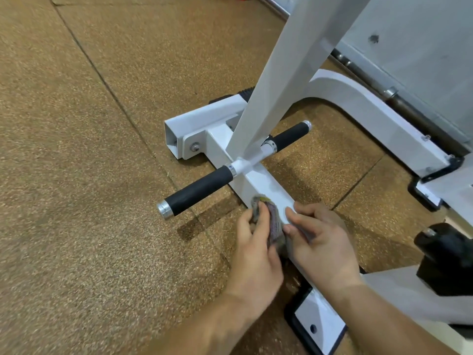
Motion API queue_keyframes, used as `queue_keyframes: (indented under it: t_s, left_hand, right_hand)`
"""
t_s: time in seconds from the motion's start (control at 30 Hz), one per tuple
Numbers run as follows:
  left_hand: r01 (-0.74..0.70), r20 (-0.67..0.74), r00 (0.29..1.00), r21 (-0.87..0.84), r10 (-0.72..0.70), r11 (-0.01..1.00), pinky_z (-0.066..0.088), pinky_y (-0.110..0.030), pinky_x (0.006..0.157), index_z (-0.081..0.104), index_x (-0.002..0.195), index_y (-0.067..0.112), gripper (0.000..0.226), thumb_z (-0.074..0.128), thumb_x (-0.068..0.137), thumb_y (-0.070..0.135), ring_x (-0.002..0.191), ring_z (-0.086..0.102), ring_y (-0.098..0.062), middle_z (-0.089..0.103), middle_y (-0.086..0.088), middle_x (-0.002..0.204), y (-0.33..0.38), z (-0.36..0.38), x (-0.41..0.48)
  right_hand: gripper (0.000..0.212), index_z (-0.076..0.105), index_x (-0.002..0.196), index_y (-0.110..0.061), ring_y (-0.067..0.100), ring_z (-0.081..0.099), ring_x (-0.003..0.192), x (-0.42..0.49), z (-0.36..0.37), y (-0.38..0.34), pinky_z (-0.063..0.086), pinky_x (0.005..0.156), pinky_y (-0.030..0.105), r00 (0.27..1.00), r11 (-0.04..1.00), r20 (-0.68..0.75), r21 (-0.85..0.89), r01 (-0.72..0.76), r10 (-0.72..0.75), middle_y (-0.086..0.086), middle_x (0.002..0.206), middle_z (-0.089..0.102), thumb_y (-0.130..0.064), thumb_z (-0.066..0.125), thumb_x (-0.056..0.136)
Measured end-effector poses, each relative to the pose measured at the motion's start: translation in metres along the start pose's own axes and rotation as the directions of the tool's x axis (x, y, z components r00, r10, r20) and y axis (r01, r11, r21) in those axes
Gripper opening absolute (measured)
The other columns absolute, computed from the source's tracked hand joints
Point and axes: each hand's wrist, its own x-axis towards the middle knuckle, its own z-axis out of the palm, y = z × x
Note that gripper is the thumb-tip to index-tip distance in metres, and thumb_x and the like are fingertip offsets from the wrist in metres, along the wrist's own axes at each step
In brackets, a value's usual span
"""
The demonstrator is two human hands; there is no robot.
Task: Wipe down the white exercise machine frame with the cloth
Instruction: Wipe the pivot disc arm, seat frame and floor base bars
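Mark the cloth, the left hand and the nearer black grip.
cloth (pixel 273 222): head view, on its grey folds, mid-cloth.
left hand (pixel 256 254): head view, on the back of the hand.
nearer black grip (pixel 198 190): head view, mid-length on its black sleeve.

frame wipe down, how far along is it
Done: unclear; no part of the white frame looks visibly cleaner. In hand: the left hand holds the cloth against the low bar, the right hand resting beside it. Left, probably: the slanted post and curved leg.
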Motion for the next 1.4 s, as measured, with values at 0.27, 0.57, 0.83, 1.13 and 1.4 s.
queue_keyframes:
  t_s: [0.27, 0.57, 0.83, 1.13, 1.4]
  left_hand:
    - [-0.024, -0.055, 0.998, 0.094, 0.030, 0.995, 0.028, -0.004, 0.109, 0.024, 0.161, 0.028, 0.067, 0.056, 0.103, 0.018, 0.126, 0.034, 0.011, 0.029, 0.014, 0.144, -0.011, -0.005, 0.009]
    - [-0.168, -0.087, 0.974, 0.333, 0.207, 0.928, 0.039, -0.032, 0.116, 0.035, 0.156, 0.018, 0.057, 0.055, 0.102, 0.015, 0.136, 0.045, -0.022, 0.030, -0.003, 0.154, -0.012, -0.027, 0.035]
    - [-0.091, -0.106, 0.988, 0.172, 0.110, 0.981, 0.033, -0.002, 0.099, 0.037, 0.157, 0.019, 0.057, 0.057, 0.103, 0.020, 0.109, 0.044, 0.001, 0.039, 0.003, 0.133, -0.015, -0.021, 0.033]
    - [0.020, -0.001, 1.000, 0.031, -0.020, 0.999, 0.050, -0.026, 0.087, 0.056, 0.127, 0.025, 0.028, 0.052, 0.101, 0.014, 0.094, 0.053, 0.002, 0.041, 0.015, 0.112, 0.014, 0.021, -0.028]
    - [0.234, -0.263, 0.942, 0.065, -0.210, 0.970, 0.029, -0.007, 0.091, 0.040, 0.149, 0.018, 0.047, 0.051, 0.104, 0.011, 0.103, 0.034, 0.011, 0.038, 0.004, 0.142, 0.026, 0.005, 0.020]
  right_hand:
    - [0.023, 0.081, 0.115, -0.017, -0.006, 0.054, 0.118, 0.001, 0.002, 0.001, 0.034, 0.096, -0.004, 0.997, 0.994, 0.037, 0.083, -0.075, 0.072, -0.011, 0.124, 0.067, -0.013, 0.075, 0.093]
    - [0.022, 0.082, 0.110, -0.022, 0.004, 0.061, 0.112, -0.003, 0.004, -0.001, 0.042, 0.093, 0.008, 0.999, 0.999, -0.010, -0.015, -0.032, 0.031, -0.021, 0.113, 0.065, -0.014, 0.078, 0.090]
    - [0.021, 0.082, 0.112, -0.017, -0.013, 0.047, 0.112, -0.003, 0.002, -0.004, 0.027, 0.090, -0.009, 0.999, 0.999, -0.007, 0.030, -0.034, 0.035, -0.011, 0.118, 0.067, -0.011, 0.076, 0.092]
    - [0.028, 0.077, 0.121, -0.027, 0.013, 0.056, 0.127, -0.005, -0.003, -0.008, 0.045, 0.108, 0.033, 1.000, 0.999, 0.026, -0.047, -0.007, 0.008, -0.022, 0.125, 0.062, -0.017, 0.070, 0.096]
    - [0.044, 0.055, 0.147, -0.028, -0.007, 0.039, 0.139, -0.075, -0.045, -0.016, 0.028, 0.115, 0.009, 0.982, 0.993, 0.158, 0.031, -0.111, 0.104, -0.022, 0.148, 0.050, -0.014, 0.047, 0.106]
